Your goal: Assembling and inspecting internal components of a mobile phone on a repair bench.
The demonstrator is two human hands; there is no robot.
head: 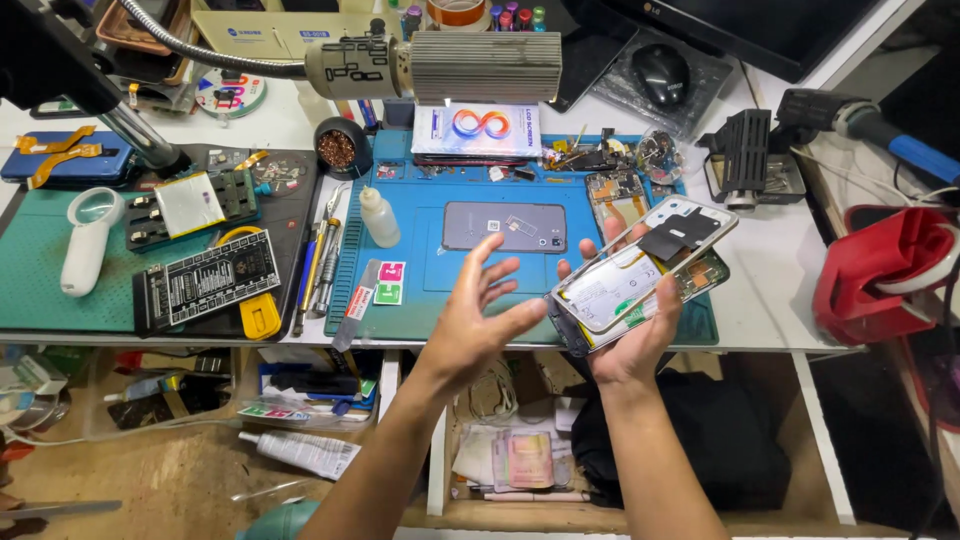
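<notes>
My right hand (632, 330) holds an opened phone (640, 275) from below, its inner side up, showing a white battery and a black shield. A loose frame or cover lies on top of it, tilted up to the right. My left hand (478, 320) hovers just left of the phone, fingers spread, its fingertips close to the phone's lower left corner and holding nothing. Both hands are above the front edge of a blue work mat (440, 300). A grey phone back panel (505, 227) lies flat on the mat behind my left hand.
A small squeeze bottle (379, 217), tweezers (320, 255) and a circuit test board (205, 280) lie to the left. A lamp head (470, 66) hangs over the mat. A red bag (880, 270) sits at the right, a soldering stand (745, 160) behind. Open shelves lie below the desk.
</notes>
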